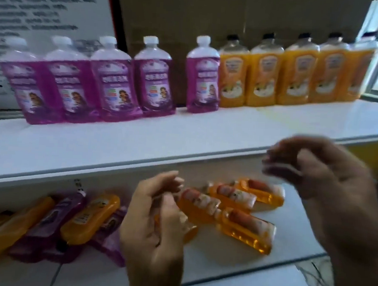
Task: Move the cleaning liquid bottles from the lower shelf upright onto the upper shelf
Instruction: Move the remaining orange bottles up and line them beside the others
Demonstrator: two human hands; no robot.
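- The single head view looks forward and down from the person's head, standing close in front of a two-level white shelf unit.
- The white upper shelf crosses the frame's middle, its front edge running from lower left up to the right; the row of upright purple and orange plastic bottles stands along its back edge.
- The white lower shelf shows beneath that front edge, seen steeply from above.
- Both bare hands, the left hand and the right hand, sit nearest the lens, blurred.
- Wide-angle bending curves the shelf edges.
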